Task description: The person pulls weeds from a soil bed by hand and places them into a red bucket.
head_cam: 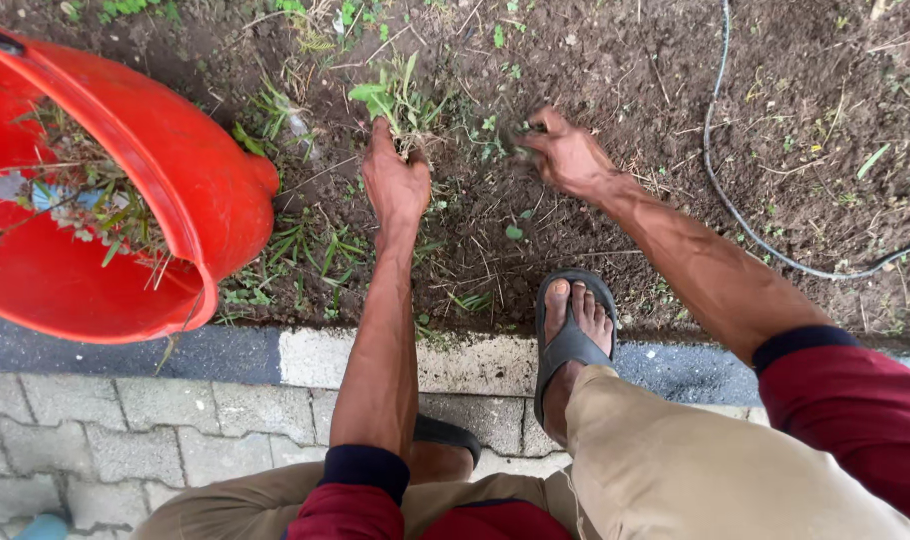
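My left hand point(395, 180) is closed around a clump of green weeds point(400, 100) with its roots, at the middle of the soil bed point(615, 80). My right hand point(567, 155) reaches to the soil just to the right, fingers pinched on a small green sprout point(523, 130). A red bucket point(175, 170) lies tilted at the left, with pulled weeds and scraps inside.
A thin dark hose point(720, 180) curves over the soil at the right. My right foot in a dark sandal point(570, 335) rests on the painted kerb point(315, 355). Grey paving stones point(125, 430) lie below. Small grass tufts point(305, 250) grow by the bucket.
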